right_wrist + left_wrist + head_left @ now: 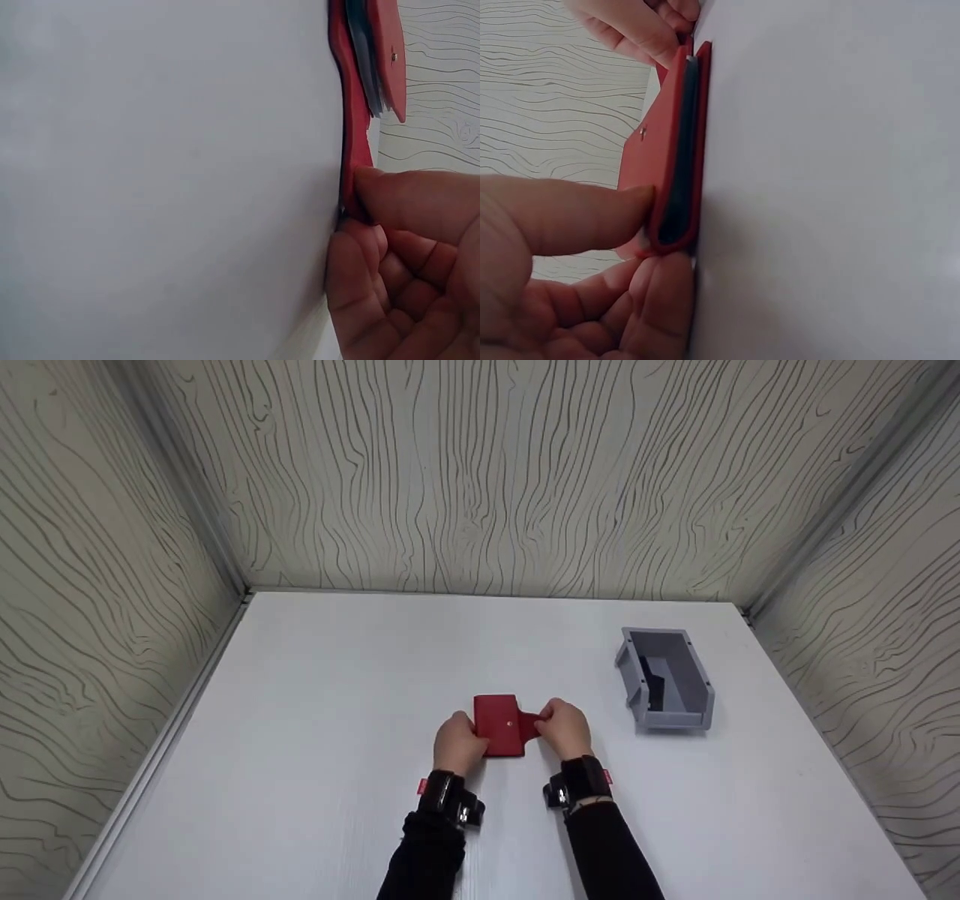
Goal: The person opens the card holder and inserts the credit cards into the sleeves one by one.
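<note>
A small red card holder (496, 725) with a metal snap on its cover lies on the white table, its strap sticking out to the right. My left hand (459, 744) holds the folded left edge, with the thumb on the cover and curled fingers against the fold, as the left wrist view shows. Dark and clear sleeves (363, 56) show between the covers. The strap (529, 726) is unfastened, and my right hand (565, 728) pinches its end between thumb and curled fingers, low against the tabletop.
At the right of the white table (337, 675) stands a grey open bin (686, 720) with a dark flat piece (653, 690) inside. Wood-grain patterned panels (480, 480) rise behind the table and on both sides.
</note>
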### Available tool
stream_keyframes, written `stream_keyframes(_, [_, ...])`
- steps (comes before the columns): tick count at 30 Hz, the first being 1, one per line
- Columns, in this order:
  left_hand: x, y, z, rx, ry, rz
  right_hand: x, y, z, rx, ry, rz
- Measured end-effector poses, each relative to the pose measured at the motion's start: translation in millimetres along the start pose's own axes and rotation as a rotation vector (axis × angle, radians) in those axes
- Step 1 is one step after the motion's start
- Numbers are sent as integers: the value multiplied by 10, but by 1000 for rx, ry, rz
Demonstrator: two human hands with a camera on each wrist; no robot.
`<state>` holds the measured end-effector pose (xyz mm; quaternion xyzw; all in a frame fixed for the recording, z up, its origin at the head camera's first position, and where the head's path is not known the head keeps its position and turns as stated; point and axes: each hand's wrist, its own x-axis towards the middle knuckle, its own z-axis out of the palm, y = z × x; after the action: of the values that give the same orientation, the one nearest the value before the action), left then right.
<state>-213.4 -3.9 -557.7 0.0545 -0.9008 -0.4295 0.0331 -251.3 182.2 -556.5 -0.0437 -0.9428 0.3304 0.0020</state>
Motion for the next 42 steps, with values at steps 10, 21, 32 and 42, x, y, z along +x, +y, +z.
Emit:
stream_keyframes(10, [-1,132,-81,35,26,19,-15,-3,-3,-1,18,-16])
stream_keyframes(21, [1,449,-40,167,44,115,2,7,-3,-6,14,-22])
stream_keyframes(32, [-116,512,181,279,80,208,-8,20,17,19,10,-6])
stream_keyframes(42, [-124,477,266,312,120,256,-5,6,16,32,9,10])
